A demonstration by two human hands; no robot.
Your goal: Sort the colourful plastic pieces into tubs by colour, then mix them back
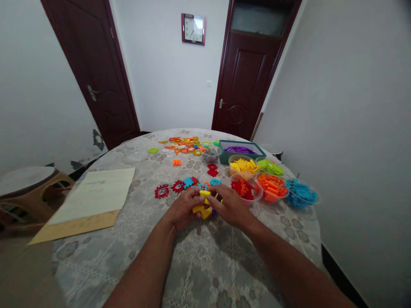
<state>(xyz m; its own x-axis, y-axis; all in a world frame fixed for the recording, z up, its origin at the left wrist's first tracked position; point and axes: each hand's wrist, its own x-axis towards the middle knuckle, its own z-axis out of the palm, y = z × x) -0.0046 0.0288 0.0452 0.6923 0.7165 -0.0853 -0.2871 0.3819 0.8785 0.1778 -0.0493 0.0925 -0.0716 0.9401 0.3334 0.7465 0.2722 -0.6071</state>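
Between my two hands are several yellow plastic building pieces (205,212), joined or bunched together. My left hand (183,208) has its fingers closed round them from the left. From the right, my right hand (231,205) pinches at the upper yellow piece (204,193). A bit of purple shows beneath, partly hidden by my right fingers. Just beyond my hands lie red gear-shaped pieces (162,191) and blue gear-shaped pieces (188,183) in a row.
Tubs of yellow pieces (244,166), red pieces (242,189), orange pieces (272,186) and blue pieces (301,193) stand at right. Behind is a green box (224,159) with purple pieces. Loose orange pieces (183,147) lie farther back. Paper sheets (96,192) lie left.
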